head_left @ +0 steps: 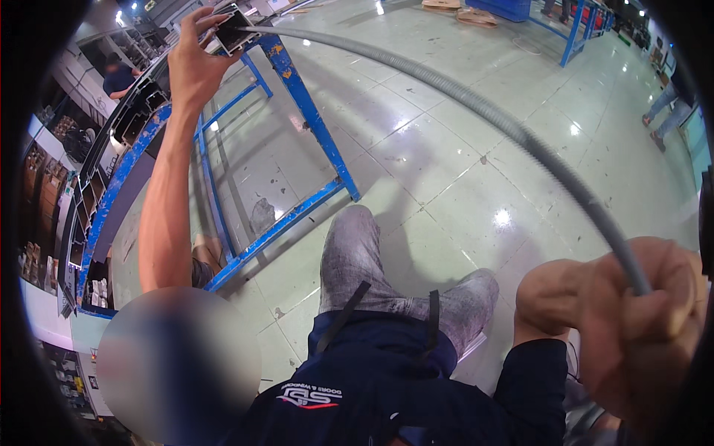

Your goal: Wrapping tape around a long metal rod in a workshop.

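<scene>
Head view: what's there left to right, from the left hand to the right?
Left hand → hollow rectangular metal profile → gray corrugated hose → right hand.

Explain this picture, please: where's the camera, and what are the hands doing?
No machine here, only a person's two bare hands. The picture comes from a fisheye camera on their head, looking down, so straight edges bend. The right hand holds a grey ribbed hose, which arches over to the open end of a hollow profile. The left hand holds that profile at the top of a worn blue metal stand. Dark profiles lie at far left; pale floor tiles show below.
</scene>
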A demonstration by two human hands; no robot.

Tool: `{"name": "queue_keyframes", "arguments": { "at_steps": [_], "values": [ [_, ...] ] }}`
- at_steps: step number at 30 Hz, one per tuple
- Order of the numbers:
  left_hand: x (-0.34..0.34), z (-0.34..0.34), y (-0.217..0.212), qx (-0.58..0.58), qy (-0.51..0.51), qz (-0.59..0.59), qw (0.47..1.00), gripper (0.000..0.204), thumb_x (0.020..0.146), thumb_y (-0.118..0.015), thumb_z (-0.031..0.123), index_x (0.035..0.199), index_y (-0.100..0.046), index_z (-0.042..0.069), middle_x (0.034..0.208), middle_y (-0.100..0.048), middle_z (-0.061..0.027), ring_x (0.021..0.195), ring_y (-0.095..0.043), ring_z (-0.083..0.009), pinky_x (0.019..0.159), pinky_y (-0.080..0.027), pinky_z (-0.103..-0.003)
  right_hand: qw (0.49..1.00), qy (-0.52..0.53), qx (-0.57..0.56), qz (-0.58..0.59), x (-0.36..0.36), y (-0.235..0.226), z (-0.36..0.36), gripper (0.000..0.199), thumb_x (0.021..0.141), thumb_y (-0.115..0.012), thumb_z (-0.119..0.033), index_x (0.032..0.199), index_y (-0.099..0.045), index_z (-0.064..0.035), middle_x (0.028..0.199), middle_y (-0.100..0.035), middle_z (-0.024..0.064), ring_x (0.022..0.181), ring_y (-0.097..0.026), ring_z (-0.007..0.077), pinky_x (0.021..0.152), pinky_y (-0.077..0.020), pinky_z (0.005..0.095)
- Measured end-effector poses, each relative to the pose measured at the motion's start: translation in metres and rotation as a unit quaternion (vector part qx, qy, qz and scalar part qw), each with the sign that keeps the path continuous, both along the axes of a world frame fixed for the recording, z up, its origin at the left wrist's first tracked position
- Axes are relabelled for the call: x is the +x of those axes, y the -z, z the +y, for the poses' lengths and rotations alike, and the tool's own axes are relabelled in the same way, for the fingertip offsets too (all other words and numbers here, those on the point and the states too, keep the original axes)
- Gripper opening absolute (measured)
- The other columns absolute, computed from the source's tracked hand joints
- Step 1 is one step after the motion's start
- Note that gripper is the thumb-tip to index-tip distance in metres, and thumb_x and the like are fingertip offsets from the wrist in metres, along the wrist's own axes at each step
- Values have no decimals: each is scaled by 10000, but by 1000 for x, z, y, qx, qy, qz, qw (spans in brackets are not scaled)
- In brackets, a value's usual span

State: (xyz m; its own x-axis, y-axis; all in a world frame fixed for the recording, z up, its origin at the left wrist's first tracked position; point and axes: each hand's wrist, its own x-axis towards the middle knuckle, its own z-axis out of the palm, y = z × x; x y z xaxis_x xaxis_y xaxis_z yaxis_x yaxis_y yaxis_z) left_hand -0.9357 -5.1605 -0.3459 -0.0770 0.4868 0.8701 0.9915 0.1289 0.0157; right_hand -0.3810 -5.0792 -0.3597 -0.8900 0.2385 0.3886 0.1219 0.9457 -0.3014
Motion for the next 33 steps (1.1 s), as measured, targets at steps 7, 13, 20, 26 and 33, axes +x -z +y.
{"name": "queue_keyframes", "arguments": {
  "at_steps": [7, 13, 20, 26, 33],
  "values": [
    [-15, -8, 7, 14, -5, -42, 999, 751, 694, -869, -24, 1341, -494, 47, 1281, -711, -103, 1216, -670, -239, 1072, -539, -376, 980, 32, -34, 195, -26, 25, -48, 291, 843, -521, -24, 621, -378, -146, 510, -421, -24, 368, -361, 83, 354, -268, 235],
    [-9, -5, 5, 12, 11, -38, 999, 736, 699, -869, -18, 1322, -482, 35, 1289, -709, -101, 1215, -671, -241, 1081, -529, -360, 935, 50, -78, 344, -51, 42, -37, 487, 693, -575, 92, 510, -224, -193, 451, -333, -42, 310, -271, 72, 325, -181, 247],
    [-7, 4, 6, 11, -3, -71, 997, 760, 681, -886, 3, 1319, -474, 28, 1285, -716, -96, 1186, -689, -259, 1076, -527, -341, 869, -468, 50, 154, -62, -25, 7, 418, 910, -572, -235, 559, -363, -148, 519, -401, -11, 404, -398, 131, 391, -354, 308],
    [-11, -11, 6, 23, 0, -46, 999, 740, 689, -895, 25, 1308, -490, 15, 1266, -724, -99, 1162, -702, -256, 1027, -557, -336, 716, -680, 91, 130, -97, -17, 17, 475, 892, -628, -308, 558, -325, -160, 529, -354, 2, 439, -365, 171, 425, -372, 385],
    [-1, -6, 2, 4, -29, -41, 999, 804, 694, -908, 65, 1357, -454, 17, 1269, -718, -115, 1170, -697, -271, 1043, -547, -359, 580, -673, -82, 452, -101, 42, -19, 478, 658, -575, 25, 480, -185, -187, 456, -290, -35, 350, -210, 38, 366, -132, 216]
  ]
}}
